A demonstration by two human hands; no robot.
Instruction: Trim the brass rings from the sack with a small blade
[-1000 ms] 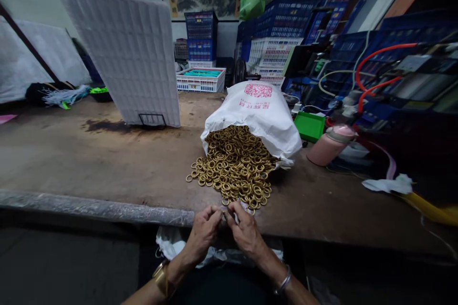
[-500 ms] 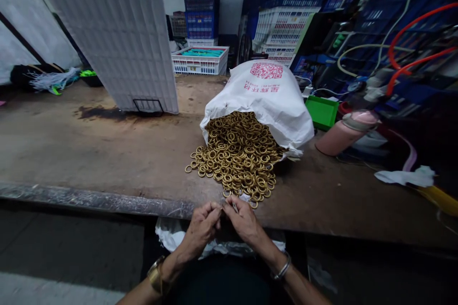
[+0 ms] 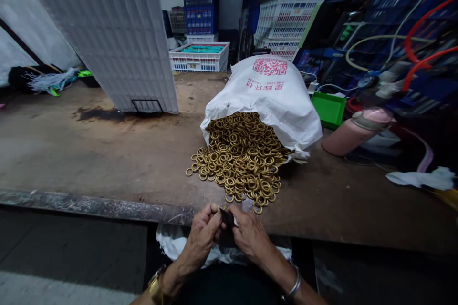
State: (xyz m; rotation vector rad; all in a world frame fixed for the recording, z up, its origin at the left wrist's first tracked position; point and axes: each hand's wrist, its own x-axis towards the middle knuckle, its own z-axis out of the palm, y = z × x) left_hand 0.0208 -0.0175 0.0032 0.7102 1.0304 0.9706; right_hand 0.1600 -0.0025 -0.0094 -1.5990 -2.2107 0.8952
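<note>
Pinching small dark piece (image 3: 226, 219), too blurred to identify, between fingertips of left hand (image 3: 203, 231) and right hand (image 3: 250, 234), by near edge of table (image 3: 107, 167). Probably best: pinch firmly, keep clear of gold-coloured rings (image 3: 239, 167) just beyond.

Gold-brown rings (image 3: 246, 171), wht sack (image 3: 265, 100) w/ red QR print, dk piece (image 3: 226, 218), prob. blk
</note>
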